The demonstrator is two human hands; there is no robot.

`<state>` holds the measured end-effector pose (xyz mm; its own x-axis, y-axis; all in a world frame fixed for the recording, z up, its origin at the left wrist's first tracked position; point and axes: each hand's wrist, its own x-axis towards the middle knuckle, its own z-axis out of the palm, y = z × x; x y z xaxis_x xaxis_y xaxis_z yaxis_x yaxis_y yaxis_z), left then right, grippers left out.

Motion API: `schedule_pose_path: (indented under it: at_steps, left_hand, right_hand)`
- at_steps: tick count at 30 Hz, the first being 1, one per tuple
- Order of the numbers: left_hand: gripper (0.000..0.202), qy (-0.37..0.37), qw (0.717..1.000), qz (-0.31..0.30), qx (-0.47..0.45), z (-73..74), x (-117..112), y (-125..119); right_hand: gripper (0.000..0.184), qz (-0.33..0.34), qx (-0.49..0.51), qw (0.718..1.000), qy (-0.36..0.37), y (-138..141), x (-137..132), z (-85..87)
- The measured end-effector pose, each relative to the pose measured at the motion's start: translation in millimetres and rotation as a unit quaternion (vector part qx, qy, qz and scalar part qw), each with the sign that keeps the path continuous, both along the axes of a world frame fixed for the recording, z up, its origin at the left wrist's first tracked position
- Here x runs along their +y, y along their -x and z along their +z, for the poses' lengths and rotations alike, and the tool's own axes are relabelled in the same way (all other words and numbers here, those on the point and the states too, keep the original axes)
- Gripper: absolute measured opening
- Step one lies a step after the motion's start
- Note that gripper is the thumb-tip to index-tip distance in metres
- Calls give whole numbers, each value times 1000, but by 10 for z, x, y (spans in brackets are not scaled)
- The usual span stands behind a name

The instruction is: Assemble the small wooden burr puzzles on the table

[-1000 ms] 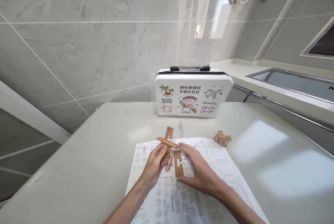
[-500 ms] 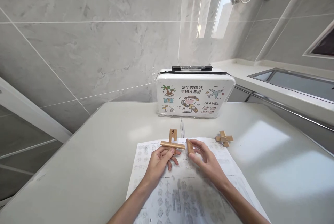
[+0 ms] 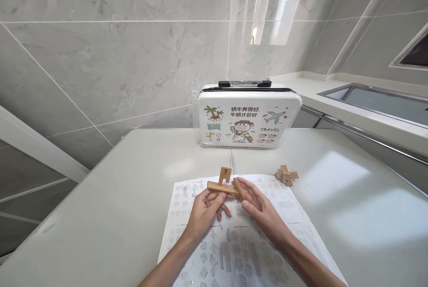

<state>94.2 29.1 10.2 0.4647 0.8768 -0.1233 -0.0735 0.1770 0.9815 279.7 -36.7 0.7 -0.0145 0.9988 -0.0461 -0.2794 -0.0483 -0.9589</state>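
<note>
My left hand (image 3: 203,210) pinches a cross of two notched wooden puzzle pieces (image 3: 221,183), one upright and marked with a number, one lying across it. My right hand (image 3: 259,207) holds a third wooden piece (image 3: 240,190) tilted against the right end of that cross. Both hands hover just above a printed instruction sheet (image 3: 234,247) on the white table (image 3: 117,198). Further right on the table lies an assembled small wooden burr puzzle (image 3: 286,174).
A white toy suitcase (image 3: 248,115) with cartoon prints stands at the table's back edge against the grey tiled wall. A counter with a steel sink (image 3: 384,102) runs along the right. Bare tabletop lies to the left and right of the sheet.
My right hand lifted the third wooden piece off the sheet and brought it up against the cross held in my left hand. The cross has turned a little.
</note>
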Motion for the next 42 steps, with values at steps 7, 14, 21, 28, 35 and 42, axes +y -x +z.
schedule_pose_path:
  at_steps: [7,14,21,28,35,42]
  left_hand:
    - [36,-87,991,-24,102,12,-108,-27]
    - [54,-187,957,-117,189,1,-125,21]
    - [42,-223,945,-173,166,155,-145,47]
    - [38,-248,927,-174,221,158,-168,27]
    - [38,-210,932,-184,230,77,-155,8]
    - [50,-122,973,-153,118,103,-92,36]
  right_hand:
    - [93,27,29,999,14,39,-16,9]
    - [89,45,26,998,21,-29,-13,-21]
    - [85,81,13,996,27,-49,-17,52]
    - [85,56,32,998,27,-20,-52,90]
    - [78,56,66,996,25,-66,-26,43]
    - [58,54,-17,996,62,-143,13,68]
